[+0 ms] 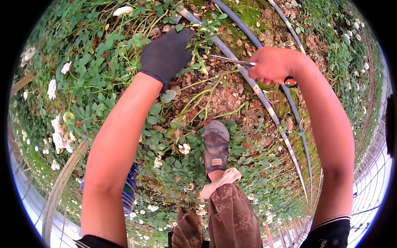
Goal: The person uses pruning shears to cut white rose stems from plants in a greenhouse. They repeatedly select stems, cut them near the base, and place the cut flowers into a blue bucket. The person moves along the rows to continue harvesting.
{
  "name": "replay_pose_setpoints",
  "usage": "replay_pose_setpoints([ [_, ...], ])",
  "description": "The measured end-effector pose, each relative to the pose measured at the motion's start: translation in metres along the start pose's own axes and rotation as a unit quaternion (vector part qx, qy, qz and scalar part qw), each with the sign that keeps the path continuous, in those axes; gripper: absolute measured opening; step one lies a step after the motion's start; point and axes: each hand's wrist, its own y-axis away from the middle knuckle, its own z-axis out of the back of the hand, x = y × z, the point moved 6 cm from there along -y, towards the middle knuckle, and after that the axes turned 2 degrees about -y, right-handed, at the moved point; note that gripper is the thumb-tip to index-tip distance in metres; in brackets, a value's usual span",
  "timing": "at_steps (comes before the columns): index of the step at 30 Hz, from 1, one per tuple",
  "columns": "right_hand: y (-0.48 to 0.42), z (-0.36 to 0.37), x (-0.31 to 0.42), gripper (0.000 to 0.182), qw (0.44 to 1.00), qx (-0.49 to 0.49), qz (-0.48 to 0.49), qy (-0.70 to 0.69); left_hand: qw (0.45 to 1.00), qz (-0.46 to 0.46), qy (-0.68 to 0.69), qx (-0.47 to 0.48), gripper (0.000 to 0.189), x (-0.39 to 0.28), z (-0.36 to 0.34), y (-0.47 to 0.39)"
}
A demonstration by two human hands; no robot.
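My left hand [167, 52], in a dark glove, is at the leafy rose stems [198, 57] at the upper middle; whether its hidden fingertips grip a stem cannot be told. To its right my bare right hand [271, 65] is closed round the handles of a pair of scissors or snips [231, 59]. One dark ring handle shows below the palm. The narrow blades point left towards the stems by the glove, over a grey hose. Below both hands, several cut rose stems [206, 93] fan out from the base of a plant above brown soil.
Grey irrigation hoses [263, 99] curve down over mossy, leaf-littered soil. Rose bushes with pale flowers [59, 136] fill the left, and more plants grow at the right. My shoe [216, 145] stands among low leaves. A wooden pole [60, 186] and a blue striped object [129, 189] are at lower left.
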Motion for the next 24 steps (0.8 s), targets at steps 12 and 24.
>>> replay_pose_setpoints([
  [12,-0.015,0.019,0.015,0.031,0.999,0.038,-0.001,-0.019,0.991,-0.068,0.118,0.004,0.018,0.022,-0.007,-0.01],
  [24,-0.027,0.024,0.036,0.032,0.996,0.081,0.006,-0.022,0.975,-0.174,0.126,0.056,0.032,-0.026,0.03,0.038],
])
